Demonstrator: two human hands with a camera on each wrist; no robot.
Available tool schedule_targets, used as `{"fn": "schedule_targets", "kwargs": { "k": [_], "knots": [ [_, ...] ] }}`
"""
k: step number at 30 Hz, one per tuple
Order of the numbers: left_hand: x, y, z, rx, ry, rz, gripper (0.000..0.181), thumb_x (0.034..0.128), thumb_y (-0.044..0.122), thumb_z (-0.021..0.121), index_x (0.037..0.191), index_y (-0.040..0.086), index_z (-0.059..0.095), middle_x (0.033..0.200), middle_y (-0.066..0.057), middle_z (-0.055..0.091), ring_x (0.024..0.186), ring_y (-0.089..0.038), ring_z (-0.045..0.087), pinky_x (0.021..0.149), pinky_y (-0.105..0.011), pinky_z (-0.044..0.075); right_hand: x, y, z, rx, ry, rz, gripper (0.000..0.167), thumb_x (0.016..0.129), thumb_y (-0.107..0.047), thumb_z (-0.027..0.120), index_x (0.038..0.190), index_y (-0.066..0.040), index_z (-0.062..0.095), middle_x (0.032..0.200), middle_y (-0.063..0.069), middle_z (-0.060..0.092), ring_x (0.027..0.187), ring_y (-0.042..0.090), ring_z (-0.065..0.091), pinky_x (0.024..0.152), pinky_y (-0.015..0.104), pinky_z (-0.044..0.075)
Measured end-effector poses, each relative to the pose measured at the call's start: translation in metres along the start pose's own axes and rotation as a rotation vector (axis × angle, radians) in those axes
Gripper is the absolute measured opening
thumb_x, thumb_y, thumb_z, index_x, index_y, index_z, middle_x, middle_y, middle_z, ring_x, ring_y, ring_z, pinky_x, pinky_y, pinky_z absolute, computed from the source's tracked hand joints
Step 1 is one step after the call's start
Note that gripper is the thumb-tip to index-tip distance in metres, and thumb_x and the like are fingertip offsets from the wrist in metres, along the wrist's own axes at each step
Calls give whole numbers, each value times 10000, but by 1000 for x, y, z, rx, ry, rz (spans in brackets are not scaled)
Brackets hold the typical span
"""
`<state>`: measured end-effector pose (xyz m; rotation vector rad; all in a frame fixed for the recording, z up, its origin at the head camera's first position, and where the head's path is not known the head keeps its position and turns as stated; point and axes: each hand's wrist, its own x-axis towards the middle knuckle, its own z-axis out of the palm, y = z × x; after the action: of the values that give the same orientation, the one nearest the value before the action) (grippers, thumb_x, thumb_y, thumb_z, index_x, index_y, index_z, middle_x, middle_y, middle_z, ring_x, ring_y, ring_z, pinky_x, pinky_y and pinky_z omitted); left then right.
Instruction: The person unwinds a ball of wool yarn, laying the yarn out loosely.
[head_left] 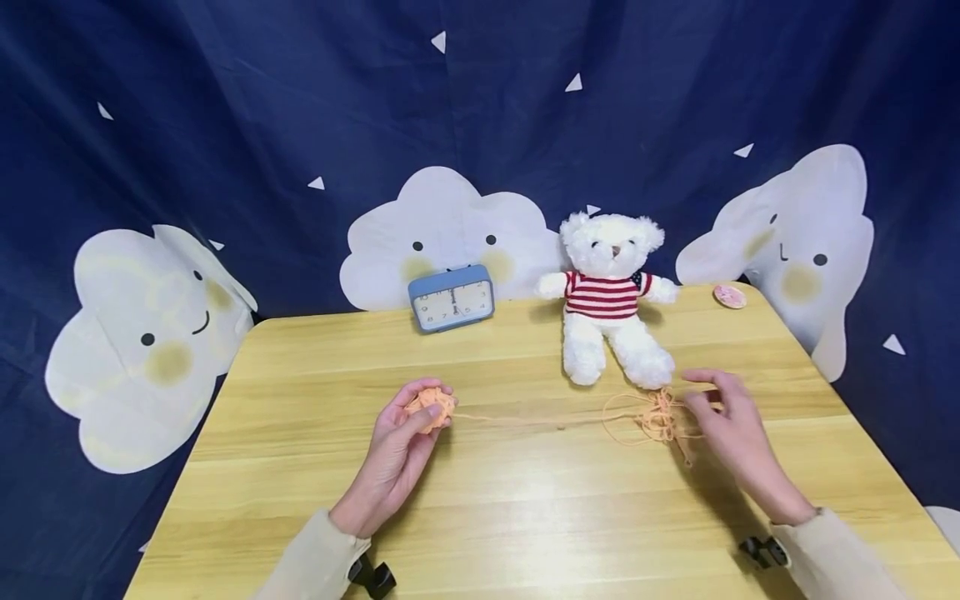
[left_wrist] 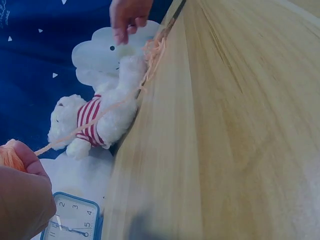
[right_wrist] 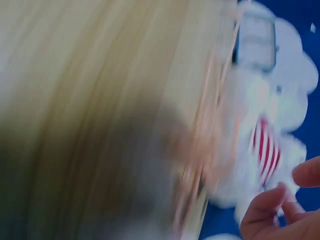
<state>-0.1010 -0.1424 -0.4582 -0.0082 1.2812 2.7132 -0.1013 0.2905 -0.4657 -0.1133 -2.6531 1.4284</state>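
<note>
A small ball of peach-orange yarn is gripped in my left hand, thumb across its front. From it a single strand runs rightward over the table to a loose tangle of the same yarn. My right hand hovers just right of that tangle, thumb and fingers apart, with nothing visible between them. In the left wrist view the yarn ball is partly hidden by the hand. The right wrist view is blurred, but the gap between thumb and fingers shows there.
A white teddy bear in a striped shirt sits behind the tangle, one foot close to it. Left of it stands a blue clock. A small pink disc lies at the table's back right. A dark blue curtain hangs behind.
</note>
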Motion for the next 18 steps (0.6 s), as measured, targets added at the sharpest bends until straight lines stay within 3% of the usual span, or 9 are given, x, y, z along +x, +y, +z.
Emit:
{"fn": "schedule_targets", "kwargs": {
  "k": [5,9,13,15,18],
  "knots": [
    [1,1,4,13,-21,4,342,988,-146,598,1304,-18,626,1289,-181,616,1054,-222,614,849,-263,587,-1,-33,37,286,-136,36,320,1106,-127,631,1382,36,633,961,117,628,764,170,586,598,281,537],
    [1,1,6,13,-41,5,337,991,-149,586,1291,-4,637,1294,-188,613,1052,-218,609,847,-256,587,-2,-54,66,495,-306,91,373,1088,-84,633,1420,83,604,1139,130,702,823,169,625,715,272,588],
    [1,3,7,7,-49,9,344,989,-153,580,1294,-1,633,1301,-190,613,1055,-212,615,847,-248,592,-4,-70,93,534,-453,63,420,1055,-75,645,1450,62,605,1423,221,648,956,253,675,858,315,610],
    [1,3,7,5,-53,9,348,987,-155,577,1294,1,633,1296,-185,616,1051,-208,616,843,-246,592,-4,-77,105,518,-508,26,419,1050,-80,659,1448,44,616,1408,260,644,962,282,683,875,333,608],
    [2,3,7,7,-57,9,350,987,-154,578,1294,6,633,1288,-173,620,1047,-203,616,838,-244,591,-4,-88,122,506,-581,-14,406,1054,-95,682,1437,24,625,1240,285,688,911,293,690,850,339,602]
  ]
}}
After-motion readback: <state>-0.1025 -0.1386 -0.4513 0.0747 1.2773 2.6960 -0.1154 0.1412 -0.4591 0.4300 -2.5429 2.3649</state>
